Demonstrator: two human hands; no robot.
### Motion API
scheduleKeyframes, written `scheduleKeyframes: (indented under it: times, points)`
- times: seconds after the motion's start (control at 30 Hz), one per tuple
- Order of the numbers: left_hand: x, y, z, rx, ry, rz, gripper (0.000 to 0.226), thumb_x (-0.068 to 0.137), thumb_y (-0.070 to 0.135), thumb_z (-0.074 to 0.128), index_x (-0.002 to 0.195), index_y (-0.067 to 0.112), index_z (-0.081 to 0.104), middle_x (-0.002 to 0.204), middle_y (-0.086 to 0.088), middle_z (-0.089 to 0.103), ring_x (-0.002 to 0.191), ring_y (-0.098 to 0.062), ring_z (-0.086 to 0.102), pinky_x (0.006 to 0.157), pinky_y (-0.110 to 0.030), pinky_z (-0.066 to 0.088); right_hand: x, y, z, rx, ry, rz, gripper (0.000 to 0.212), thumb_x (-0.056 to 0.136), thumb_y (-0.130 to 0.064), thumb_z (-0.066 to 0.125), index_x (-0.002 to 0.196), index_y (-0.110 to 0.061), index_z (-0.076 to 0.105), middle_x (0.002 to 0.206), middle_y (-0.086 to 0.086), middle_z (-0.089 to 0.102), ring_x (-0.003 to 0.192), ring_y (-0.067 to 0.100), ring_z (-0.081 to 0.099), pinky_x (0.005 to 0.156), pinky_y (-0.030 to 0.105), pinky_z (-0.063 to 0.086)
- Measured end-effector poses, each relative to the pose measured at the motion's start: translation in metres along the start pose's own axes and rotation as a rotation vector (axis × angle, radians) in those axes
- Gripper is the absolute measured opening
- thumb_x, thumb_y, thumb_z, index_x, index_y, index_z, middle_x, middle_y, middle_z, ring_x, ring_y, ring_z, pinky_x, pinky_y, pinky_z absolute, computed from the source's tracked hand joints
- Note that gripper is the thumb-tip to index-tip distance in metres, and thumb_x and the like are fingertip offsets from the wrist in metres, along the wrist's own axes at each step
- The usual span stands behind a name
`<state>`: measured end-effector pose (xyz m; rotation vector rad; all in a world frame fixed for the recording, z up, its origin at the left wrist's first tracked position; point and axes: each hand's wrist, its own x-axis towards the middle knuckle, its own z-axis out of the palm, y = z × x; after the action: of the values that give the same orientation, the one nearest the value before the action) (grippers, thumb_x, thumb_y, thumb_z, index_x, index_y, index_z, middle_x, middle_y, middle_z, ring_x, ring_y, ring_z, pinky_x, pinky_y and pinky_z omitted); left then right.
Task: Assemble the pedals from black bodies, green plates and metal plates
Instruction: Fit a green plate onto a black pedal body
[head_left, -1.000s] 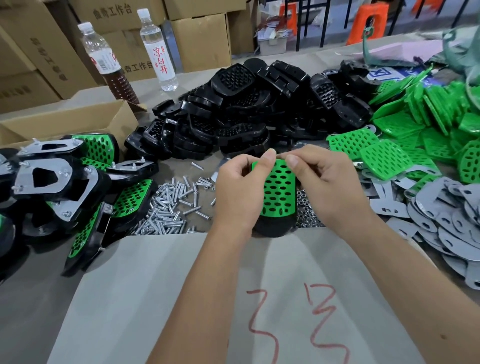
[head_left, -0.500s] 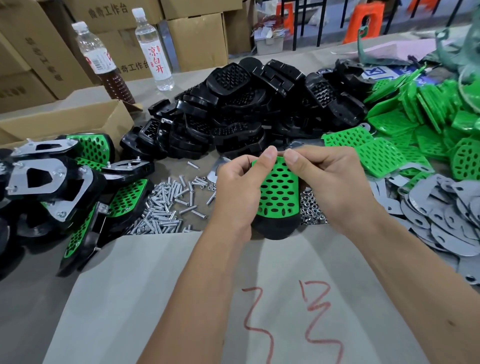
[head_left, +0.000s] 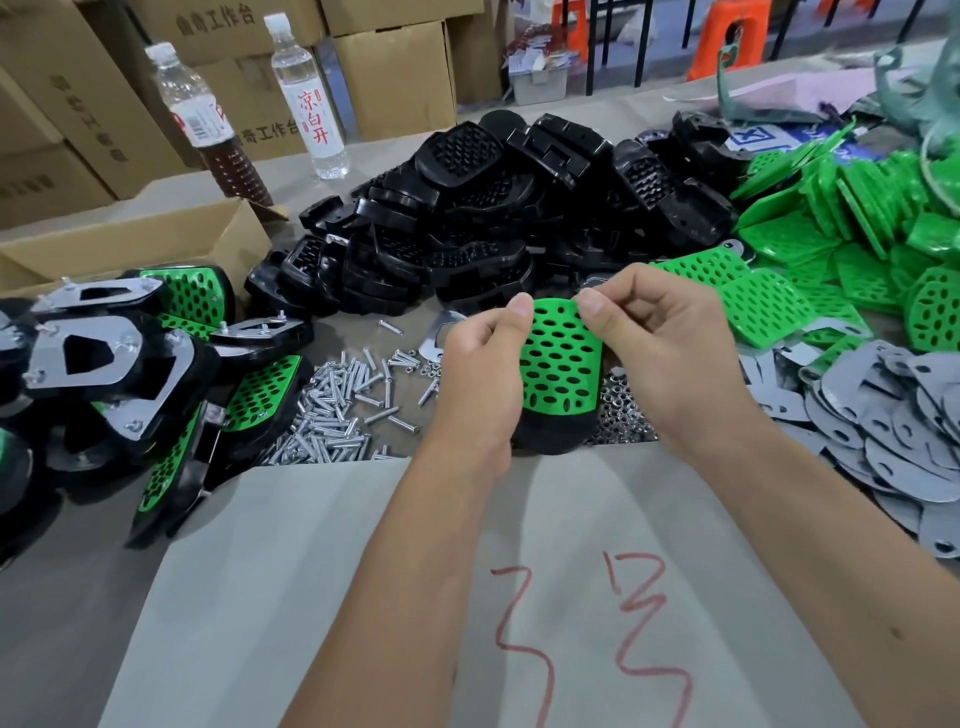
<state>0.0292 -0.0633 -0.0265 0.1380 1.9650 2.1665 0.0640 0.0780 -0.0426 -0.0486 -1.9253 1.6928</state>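
Note:
Both hands hold one pedal upright above the table: a black body with a perforated green plate on its face. My left hand grips its left side, thumb on the top left corner. My right hand grips the right side and pinches the top right corner. Behind lies a heap of black bodies. Loose green plates are piled at the right. Grey metal plates spread along the right edge. Finished pedals with metal plates sit at the left.
Loose screws and small nuts lie just beyond a grey sheet marked in red. Two bottles and cardboard boxes stand at the back left.
The pedal has stayed between both hands in much the same spot. My thumbs have shifted slightly along its top edge.

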Motion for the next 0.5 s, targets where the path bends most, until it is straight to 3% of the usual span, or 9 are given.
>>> scheduleKeyframes:
  times: [0.07, 0.17, 0.23, 0.27, 0.33, 0.4, 0.5]
  points:
    - [0.0004, 0.0014, -0.0015, -0.032, -0.009, -0.025, 0.034, 0.107, 0.033, 0.058, 0.087, 0.011, 0.075, 0.097, -0.014, 0.08, 0.085, -0.023, 0.075, 0.075, -0.041, 0.063, 0.0001, -0.0026, 0.0002, 0.036, 0.002, 0.011, 0.019, 0.096, -0.02, 0.071, 0.077, -0.018, 0.07, 0.075, 0.017, 0.071, 0.065, 0.018, 0.064, 0.054, 0.029, 0.051]
    - [-0.001, 0.0019, 0.0001, -0.09, -0.013, -0.044, 0.03, 0.105, 0.031, 0.063, 0.09, 0.008, 0.076, 0.102, -0.02, 0.078, 0.09, -0.028, 0.074, 0.088, -0.052, 0.061, -0.0001, -0.0021, 0.0006, -0.091, 0.007, -0.035, 0.015, 0.098, -0.019, 0.07, 0.083, -0.018, 0.07, 0.078, 0.01, 0.072, 0.072, 0.02, 0.066, 0.066, 0.042, 0.055]
    - [-0.0016, 0.0016, 0.002, -0.119, 0.03, -0.014, 0.023, 0.102, 0.027, 0.067, 0.089, 0.01, 0.076, 0.095, -0.015, 0.077, 0.092, -0.03, 0.073, 0.095, -0.06, 0.057, -0.0013, -0.0018, 0.0014, -0.2, -0.009, -0.057, 0.008, 0.1, -0.017, 0.068, 0.098, -0.021, 0.075, 0.092, -0.003, 0.074, 0.085, 0.013, 0.07, 0.081, 0.039, 0.058]
    - [-0.0015, 0.0012, 0.0028, -0.127, 0.063, 0.029, 0.017, 0.101, 0.023, 0.069, 0.09, 0.012, 0.076, 0.093, -0.01, 0.076, 0.094, -0.029, 0.073, 0.095, -0.06, 0.058, -0.002, -0.0021, 0.0025, -0.255, -0.014, -0.058, 0.016, 0.1, -0.017, 0.068, 0.111, -0.025, 0.076, 0.101, -0.008, 0.072, 0.091, 0.009, 0.069, 0.086, 0.032, 0.056]
    - [-0.0015, -0.0008, 0.0042, -0.131, 0.104, 0.173, 0.005, 0.097, 0.014, 0.073, 0.096, 0.014, 0.077, 0.09, 0.0, 0.077, 0.092, -0.019, 0.074, 0.087, -0.046, 0.061, -0.0042, -0.0028, 0.0056, -0.316, -0.036, -0.068, 0.037, 0.101, -0.019, 0.067, 0.136, -0.033, 0.068, 0.11, -0.01, 0.065, 0.1, 0.005, 0.064, 0.092, 0.017, 0.047]
    - [-0.0039, 0.0, 0.0059, -0.106, 0.105, 0.284, 0.014, 0.093, 0.005, 0.076, 0.099, 0.017, 0.077, 0.087, 0.009, 0.078, 0.084, -0.004, 0.071, 0.079, -0.026, 0.057, -0.0055, -0.005, 0.0091, -0.3, -0.055, -0.096, 0.045, 0.103, -0.019, 0.064, 0.146, -0.03, 0.059, 0.109, -0.014, 0.06, 0.102, 0.002, 0.059, 0.093, 0.01, 0.04]
    - [-0.0053, 0.0032, 0.0051, -0.129, 0.079, 0.269, 0.02, 0.089, 0.003, 0.08, 0.098, 0.02, 0.076, 0.089, 0.009, 0.079, 0.089, -0.005, 0.072, 0.084, -0.026, 0.057, -0.006, -0.008, 0.0081, -0.228, -0.072, -0.137, 0.05, 0.1, -0.016, 0.067, 0.148, -0.024, 0.057, 0.11, -0.017, 0.06, 0.102, 0.002, 0.059, 0.096, 0.016, 0.044]
